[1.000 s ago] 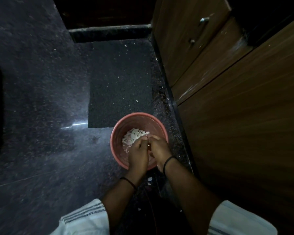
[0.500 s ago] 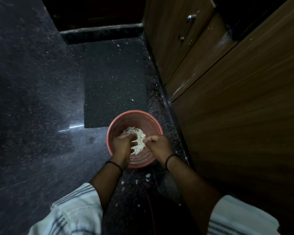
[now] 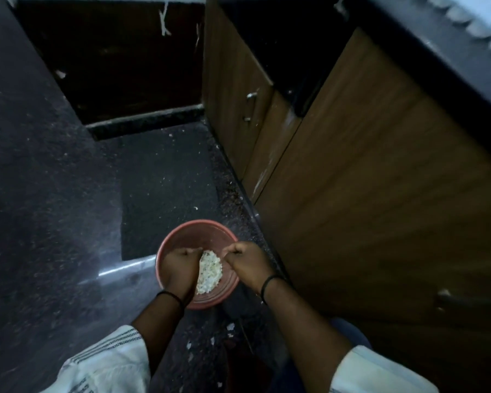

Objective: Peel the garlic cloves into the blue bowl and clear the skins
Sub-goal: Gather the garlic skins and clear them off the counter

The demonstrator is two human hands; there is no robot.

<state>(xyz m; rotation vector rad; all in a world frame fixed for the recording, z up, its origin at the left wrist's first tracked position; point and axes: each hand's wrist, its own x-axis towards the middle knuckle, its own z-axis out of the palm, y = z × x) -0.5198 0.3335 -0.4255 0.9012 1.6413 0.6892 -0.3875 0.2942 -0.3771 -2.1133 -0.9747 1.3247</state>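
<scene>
A pinkish-red bowl (image 3: 193, 231) sits on the dark floor with a pile of white garlic skins (image 3: 210, 272) inside. My left hand (image 3: 180, 269) is low inside the bowl, fingers curled against the left edge of the pile. My right hand (image 3: 247, 263) hovers over the bowl's right rim in a loose fist. Its thumb and fingertips pinch something small that I take for a garlic clove; it is mostly hidden. A bluish rounded shape (image 3: 350, 331), perhaps the blue bowl, shows behind my right forearm.
Wooden cabinet doors (image 3: 366, 208) with metal handles rise close on the right. A dark mat (image 3: 167, 188) lies beyond the bowl. Loose skin scraps (image 3: 230, 327) dot the floor between my arms. Polished dark stone floor (image 3: 45, 222) spreads to the left.
My hands, joined over the bowl a second ago, have drawn apart. The left sank beside the skin pile and the right moved toward the right rim. The view tilted upward.
</scene>
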